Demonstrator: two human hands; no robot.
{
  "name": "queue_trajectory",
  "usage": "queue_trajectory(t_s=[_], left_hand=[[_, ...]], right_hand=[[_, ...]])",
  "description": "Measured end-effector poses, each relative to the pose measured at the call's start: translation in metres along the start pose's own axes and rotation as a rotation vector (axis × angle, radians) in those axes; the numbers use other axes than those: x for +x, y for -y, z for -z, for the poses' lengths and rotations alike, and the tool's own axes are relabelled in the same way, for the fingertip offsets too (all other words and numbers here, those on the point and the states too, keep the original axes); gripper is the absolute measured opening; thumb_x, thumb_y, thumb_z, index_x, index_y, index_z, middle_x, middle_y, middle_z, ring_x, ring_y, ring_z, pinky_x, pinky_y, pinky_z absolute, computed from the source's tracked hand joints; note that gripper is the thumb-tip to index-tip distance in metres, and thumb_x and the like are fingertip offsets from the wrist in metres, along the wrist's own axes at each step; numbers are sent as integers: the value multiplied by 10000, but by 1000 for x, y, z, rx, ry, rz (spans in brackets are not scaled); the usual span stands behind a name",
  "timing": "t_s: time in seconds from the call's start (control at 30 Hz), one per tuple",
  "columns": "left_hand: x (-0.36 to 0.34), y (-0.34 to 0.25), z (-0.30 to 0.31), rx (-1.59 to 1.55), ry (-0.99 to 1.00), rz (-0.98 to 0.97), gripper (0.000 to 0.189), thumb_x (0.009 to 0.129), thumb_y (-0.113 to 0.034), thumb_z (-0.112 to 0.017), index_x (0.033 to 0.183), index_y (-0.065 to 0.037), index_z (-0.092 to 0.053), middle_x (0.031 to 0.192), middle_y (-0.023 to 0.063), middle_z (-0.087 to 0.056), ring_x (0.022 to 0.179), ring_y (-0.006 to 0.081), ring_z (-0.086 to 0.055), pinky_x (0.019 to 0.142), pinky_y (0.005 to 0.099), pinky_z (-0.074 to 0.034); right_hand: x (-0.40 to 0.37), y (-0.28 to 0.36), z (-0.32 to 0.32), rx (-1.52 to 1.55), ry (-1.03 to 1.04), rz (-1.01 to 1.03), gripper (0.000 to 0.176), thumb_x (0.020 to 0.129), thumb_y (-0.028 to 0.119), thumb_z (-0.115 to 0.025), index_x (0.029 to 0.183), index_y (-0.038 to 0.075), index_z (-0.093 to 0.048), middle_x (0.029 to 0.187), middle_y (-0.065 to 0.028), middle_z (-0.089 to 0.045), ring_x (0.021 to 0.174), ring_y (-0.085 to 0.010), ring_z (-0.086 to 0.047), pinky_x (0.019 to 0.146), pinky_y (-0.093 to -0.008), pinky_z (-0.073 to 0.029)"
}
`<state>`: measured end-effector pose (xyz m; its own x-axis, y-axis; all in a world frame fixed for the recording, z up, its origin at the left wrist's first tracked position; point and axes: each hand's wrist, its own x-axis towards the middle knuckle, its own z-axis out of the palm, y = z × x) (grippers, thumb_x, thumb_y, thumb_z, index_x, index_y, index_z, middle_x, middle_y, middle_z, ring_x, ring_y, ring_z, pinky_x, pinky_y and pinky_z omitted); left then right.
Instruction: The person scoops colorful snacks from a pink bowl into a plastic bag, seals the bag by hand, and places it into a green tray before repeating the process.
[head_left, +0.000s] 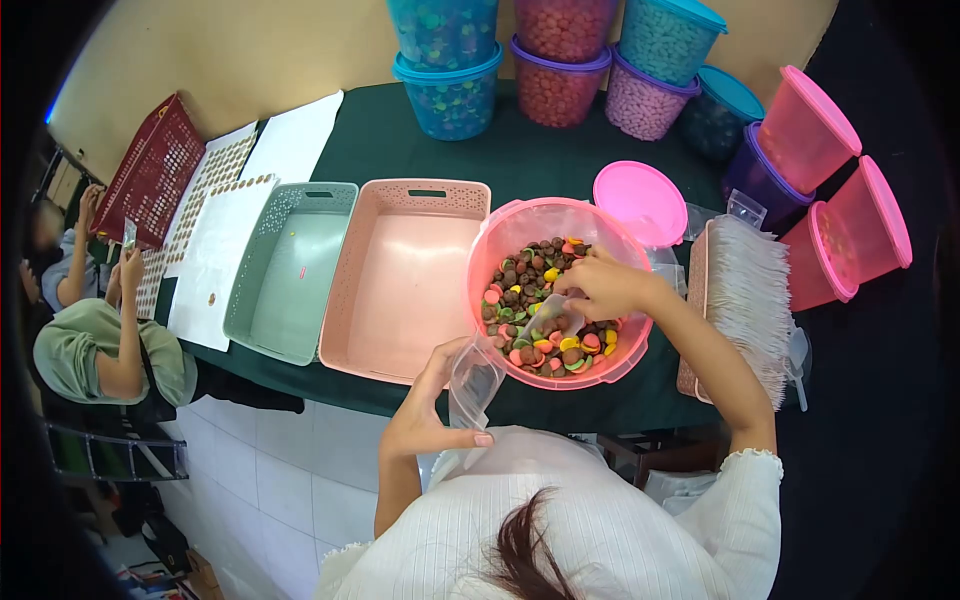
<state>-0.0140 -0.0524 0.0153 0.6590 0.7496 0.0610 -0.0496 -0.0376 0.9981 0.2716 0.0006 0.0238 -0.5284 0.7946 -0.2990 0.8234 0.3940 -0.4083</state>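
**Bag held at the tub's rim, scoop down in the sweets**

At the far left another person (95, 350) sits by white sheets (215, 250). A green tray (290, 270) and a pink tray (405, 275) come next along the table. The left hand (432, 400) has its fingers clamped on the edge of a clear bag (476, 378). The bag's long axis tilts up and right, its mouth seemingly toward the pink tub (520, 220) just beside it. Inside the tub, among coloured sweets (520, 275), the right hand (600, 285) has its fingers closed on a clear scoop (545, 320) that points down-left.

Two baskets (290, 275) (405, 285), one candy tub (481, 262), one lid (640, 203).
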Motion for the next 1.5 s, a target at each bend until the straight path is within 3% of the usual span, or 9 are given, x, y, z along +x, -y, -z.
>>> queue_trajectory(t_s=[0.1,0.17,0.47,0.87,1.0,1.2,1.27,1.4,1.5], left_hand=[[1,-6,0,31,-20,16,981,442,-263,-814,1246,-21,-306,1197,127,-409,1134,255,-384,944,378,-272],[2,-12,2,51,-30,23,973,438,-272,-814,1238,-18,-323,1185,130,-414,1129,254,-388,944,373,-273],[16,-26,16,82,-282,-274,891,406,-211,-798,1178,-4,-404,1157,149,-409,1093,277,-415,929,368,-309],[37,-15,9,522,-287,-196,789,418,-210,-824,1085,13,-469,1018,146,-508,957,250,-504,830,354,-401],[43,-18,3,584,-277,-207,777,428,-218,-824,1079,15,-470,1021,149,-506,952,251,-507,815,355,-413],[55,-31,-10,552,-230,-232,749,446,-201,-816,1073,20,-471,1019,149,-507,948,253,-506,814,343,-411],[58,-35,-16,516,-217,-179,739,451,-181,-809,1075,22,-469,1017,146,-505,944,251,-510,814,339,-412],[56,-31,-13,462,-199,-185,728,460,-157,-797,1084,21,-467,1018,146,-500,942,243,-514,821,341,-410],[52,-22,-3,462,-226,-242,723,466,-144,-791,1090,22,-465,1024,148,-492,942,232,-516,829,344,-408]], right_hand=[[3,-10,-1,46,113,-41,109,705,148,-506,729,66,-573,676,-72,-596,692,-240,-561,795,-399,-289],[2,-15,-6,396,236,-133,129,713,163,-497,730,46,-548,646,-86,-575,675,-268,-556,804,-419,-290],[3,-2,-2,303,86,-12,181,776,184,-457,832,32,-536,748,-132,-573,750,-289,-542,771,-399,-345],[-7,-8,21,632,2,-70,203,830,180,-418,864,13,-528,808,-105,-532,773,-197,-505,711,-325,-390],[-19,17,62,513,-202,-128,225,820,191,-419,819,-3,-533,763,-132,-548,749,-214,-523,684,-351,-389],[-20,94,73,-375,-344,-56,154,681,173,-530,746,41,-575,677,-86,-555,713,-237,-503,770,-389,-329],[-16,115,57,-705,-552,42,169,639,179,-555,744,49,-582,704,-76,-558,768,-218,-503,818,-365,-321],[-32,133,79,-798,-587,111,139,639,143,-556,741,51,-581,721,-68,-558,791,-203,-502,854,-357,-310],[-46,109,103,-718,-642,-15,139,631,129,-564,743,46,-578,720,-66,-556,794,-194,-507,854,-365,-308]])
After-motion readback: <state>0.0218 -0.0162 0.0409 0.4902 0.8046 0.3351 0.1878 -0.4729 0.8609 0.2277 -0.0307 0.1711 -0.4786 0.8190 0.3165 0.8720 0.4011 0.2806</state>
